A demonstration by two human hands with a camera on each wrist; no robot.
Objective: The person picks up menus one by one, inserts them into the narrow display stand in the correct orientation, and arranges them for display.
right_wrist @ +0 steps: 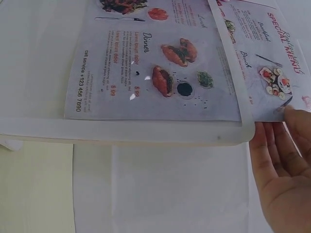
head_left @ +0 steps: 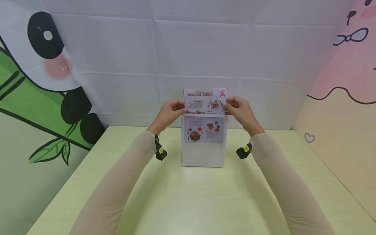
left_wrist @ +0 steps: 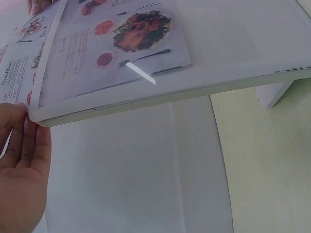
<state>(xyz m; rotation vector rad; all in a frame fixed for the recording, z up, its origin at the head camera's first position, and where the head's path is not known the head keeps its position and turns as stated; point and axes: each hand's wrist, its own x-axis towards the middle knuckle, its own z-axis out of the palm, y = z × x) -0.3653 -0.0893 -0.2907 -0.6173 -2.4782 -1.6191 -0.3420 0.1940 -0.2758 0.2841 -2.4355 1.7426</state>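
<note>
A printed restaurant menu sheet (head_left: 204, 98) sits partly inside a white-framed, clear-fronted upright sign holder (head_left: 202, 156). Its top part sticks out above the holder, and its lower part shows through the front, ending above the holder's bottom. My left hand (head_left: 170, 112) pinches the menu's left edge just above the holder's top corner, thumb in front and fingers behind. On the opposite edge, my right hand (head_left: 240, 111) pinches the sheet the same way. The right wrist view shows that thumb on the menu's face, close to the holder's corner (right_wrist: 247, 133).
The holder stands on a pale yellow table (head_left: 194, 199), on a foot (left_wrist: 274, 92) seen in the left wrist view. Behind it hangs a creased white cloth (head_left: 202, 49). Cartoon-painted panels flank the table, green and white on the left (head_left: 44, 130), pink and cream on the right (head_left: 337, 124).
</note>
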